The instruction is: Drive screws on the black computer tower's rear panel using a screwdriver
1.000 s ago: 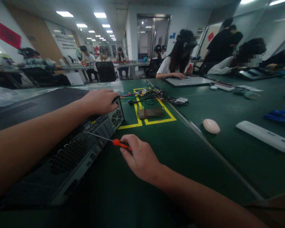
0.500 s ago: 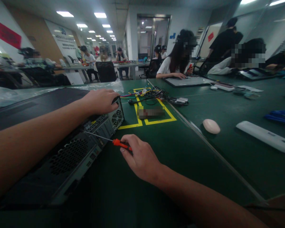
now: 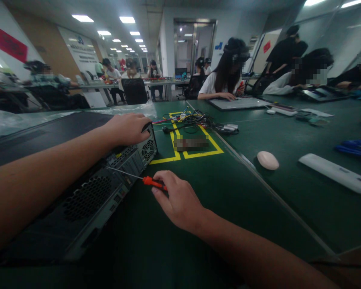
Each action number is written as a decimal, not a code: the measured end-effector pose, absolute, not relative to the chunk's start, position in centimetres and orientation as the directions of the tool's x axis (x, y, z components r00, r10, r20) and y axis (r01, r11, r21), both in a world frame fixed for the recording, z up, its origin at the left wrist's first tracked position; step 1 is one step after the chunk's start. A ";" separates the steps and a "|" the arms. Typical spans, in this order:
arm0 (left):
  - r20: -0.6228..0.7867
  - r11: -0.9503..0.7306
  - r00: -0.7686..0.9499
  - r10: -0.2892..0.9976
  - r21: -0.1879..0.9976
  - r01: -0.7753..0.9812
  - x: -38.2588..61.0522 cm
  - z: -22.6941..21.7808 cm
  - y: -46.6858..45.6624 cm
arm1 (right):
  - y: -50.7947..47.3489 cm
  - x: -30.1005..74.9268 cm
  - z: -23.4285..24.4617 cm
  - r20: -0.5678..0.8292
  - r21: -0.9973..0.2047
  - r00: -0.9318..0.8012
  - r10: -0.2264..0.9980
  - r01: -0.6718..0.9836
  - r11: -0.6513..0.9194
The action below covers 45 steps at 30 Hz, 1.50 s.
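My right hand (image 3: 180,200) is closed around the red handle of a screwdriver (image 3: 149,180). The thin metal shaft points left, its tip against the rear panel of a black computer case (image 3: 132,160); the exact contact point is too dark to make out. My left hand (image 3: 128,127) lies over the top of the case at its far rear corner, with thumb and fingers bent round the edge. A honeycomb vent, a small round fan grille and ports show on the panel.
Beyond the case, a tangle of cables (image 3: 198,118) and a blurred-out object (image 3: 191,142) lie within yellow tape (image 3: 203,153) on the green table (image 3: 228,200). To the right are a pinkish oval item (image 3: 267,160) and a long white bar (image 3: 335,172). People work opposite.
My hands, the screwdriver and the case hold practically the same positions. In the background, people have shifted slightly.
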<state>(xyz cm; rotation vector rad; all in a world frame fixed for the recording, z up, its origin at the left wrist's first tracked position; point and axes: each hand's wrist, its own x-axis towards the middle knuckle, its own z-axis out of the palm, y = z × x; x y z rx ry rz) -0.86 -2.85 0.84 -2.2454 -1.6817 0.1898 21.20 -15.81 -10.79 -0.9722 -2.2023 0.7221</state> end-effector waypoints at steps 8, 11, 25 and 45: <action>0.082 -0.258 0.300 0.950 -0.329 0.908 -0.9 0.9 -2.7 | -15.8 21.2 -10.9 0.328 -0.674 -0.536 0.778 0.444 0.591; 0.083 -0.250 0.289 0.954 -0.314 0.916 -0.9 0.9 -2.7 | -15.9 21.2 -10.7 0.322 -0.675 -0.533 0.782 0.451 0.585; 0.086 -0.262 0.304 0.949 -0.324 0.909 -1.0 0.8 -2.7 | -15.7 21.2 -11.1 0.366 -0.631 -0.479 0.798 0.502 0.591; 0.090 -0.254 0.297 0.951 -0.324 0.911 -1.0 0.8 -2.6 | -15.6 21.0 -11.4 0.351 -0.690 -0.504 0.790 0.431 0.581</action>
